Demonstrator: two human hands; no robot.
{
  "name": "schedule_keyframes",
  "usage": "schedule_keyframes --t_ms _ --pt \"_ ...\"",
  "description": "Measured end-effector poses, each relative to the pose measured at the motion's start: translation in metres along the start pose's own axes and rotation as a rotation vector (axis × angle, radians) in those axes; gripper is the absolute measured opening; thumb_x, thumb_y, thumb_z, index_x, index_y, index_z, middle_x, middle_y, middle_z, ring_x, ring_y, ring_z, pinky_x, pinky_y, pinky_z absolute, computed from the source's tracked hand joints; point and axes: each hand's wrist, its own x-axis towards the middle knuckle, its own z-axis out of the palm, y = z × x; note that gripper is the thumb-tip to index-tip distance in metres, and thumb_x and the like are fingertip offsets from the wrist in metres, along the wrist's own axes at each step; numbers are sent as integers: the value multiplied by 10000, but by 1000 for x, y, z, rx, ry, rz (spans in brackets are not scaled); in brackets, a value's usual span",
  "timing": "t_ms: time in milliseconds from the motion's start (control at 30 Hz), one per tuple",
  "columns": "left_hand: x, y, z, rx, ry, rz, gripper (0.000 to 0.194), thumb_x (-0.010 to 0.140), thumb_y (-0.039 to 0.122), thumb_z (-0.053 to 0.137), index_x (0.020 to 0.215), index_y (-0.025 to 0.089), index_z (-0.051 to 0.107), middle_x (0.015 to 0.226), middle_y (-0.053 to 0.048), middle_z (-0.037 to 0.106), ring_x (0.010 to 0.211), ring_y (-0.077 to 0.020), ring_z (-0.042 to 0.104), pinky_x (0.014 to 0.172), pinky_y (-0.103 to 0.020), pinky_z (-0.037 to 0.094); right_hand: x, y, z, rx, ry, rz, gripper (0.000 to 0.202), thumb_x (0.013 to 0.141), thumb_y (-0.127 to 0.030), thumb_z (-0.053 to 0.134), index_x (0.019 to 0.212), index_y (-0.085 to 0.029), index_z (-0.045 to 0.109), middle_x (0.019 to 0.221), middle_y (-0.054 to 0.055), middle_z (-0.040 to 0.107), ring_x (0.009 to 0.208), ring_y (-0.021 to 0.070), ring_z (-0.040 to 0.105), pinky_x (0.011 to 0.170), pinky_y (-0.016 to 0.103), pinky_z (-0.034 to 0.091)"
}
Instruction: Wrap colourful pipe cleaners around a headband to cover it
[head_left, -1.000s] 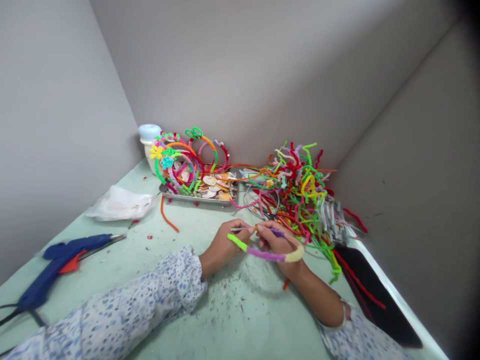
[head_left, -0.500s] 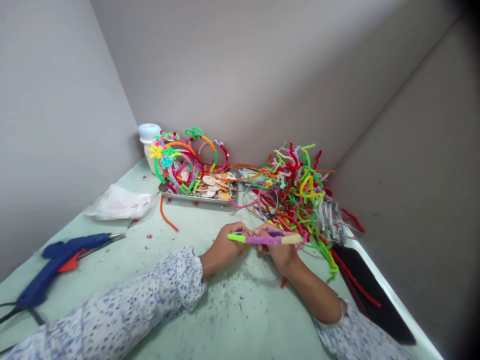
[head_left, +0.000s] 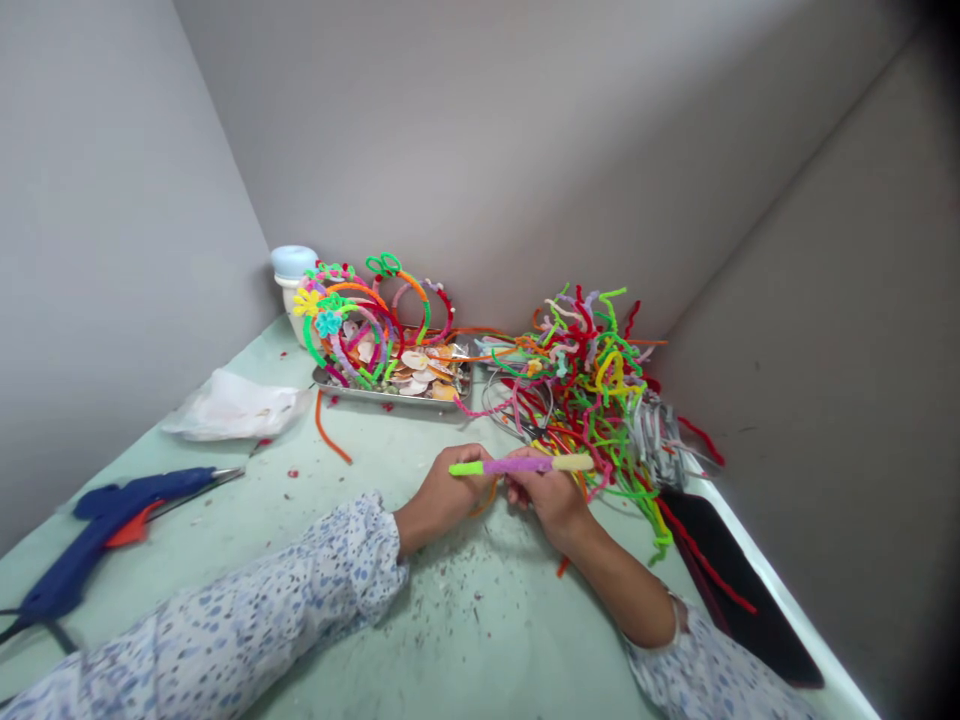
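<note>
Between my hands is a headband (head_left: 525, 464) wrapped in fuzzy pipe cleaner, seen nearly edge-on. Its colours run lime green at the left, purple in the middle and cream at the right. My left hand (head_left: 454, 490) grips it near the green part, fingers closed and partly hidden behind it. Further right, my right hand (head_left: 551, 500) pinches it at the purple section with curled fingers. An orange pipe cleaner (head_left: 486, 503) shows just below my left fingers; I cannot tell whether it is attached to the headband.
A metal tray (head_left: 390, 397) holds finished-looking headbands (head_left: 349, 330) and flat pieces. Tangled pipe cleaners (head_left: 592, 390) spread at the right, beside a black flat object (head_left: 750, 590). At left lie a blue glue gun (head_left: 112, 530) and a white plastic bag (head_left: 236, 405). A blue-lidded container (head_left: 294, 275) stands behind.
The headband has tipped so its far side no longer shows, and its right end has risen slightly. Both hands keep hold of it. The whole view has shifted a little.
</note>
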Motion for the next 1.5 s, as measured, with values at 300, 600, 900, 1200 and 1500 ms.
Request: schedule_keyframes --t_ms 300,600,900,1200,1500 --pt "-1 10 0 -34 6 6 178 706 280 562 626 122 547 498 38 474 454 -62 363 444 -187 266 0 3 0 83 -38 -12 153 734 -320 530 727 -174 578 479 -29 539 415 102 452 405 216 317" --pt "5 4 -5 -62 -59 82 232 732 271 567 908 124 599 716 -17 568 597 -95 484 561 -209 384 5 2 -3 433 105 88 216 702 -341 633 615 -158 558 504 -25 521 420 71 445 382 184 313" --pt "21 -3 -23 -83 69 45 287 778 336 524 959 121 584 633 5 541 486 -66 443 474 -184 348 9 -3 -13 656 122 145 176 679 -284 662 628 -177 533 531 -37 491 417 69 413 366 191 335" --pt "10 -12 -8 104 -11 198 213 765 286 567 911 141 623 708 -8 573 619 -98 492 581 -209 392 0 -4 -6 534 -44 153 206 715 -306 652 635 -153 539 553 -37 512 431 51 430 389 173 295" --pt "7 -7 -9 92 -26 228 186 758 263 580 887 146 645 811 -55 639 772 -164 589 717 -262 454 -2 -7 0 406 -55 148 258 723 -360 633 613 -154 522 526 -35 497 409 61 422 383 190 264"
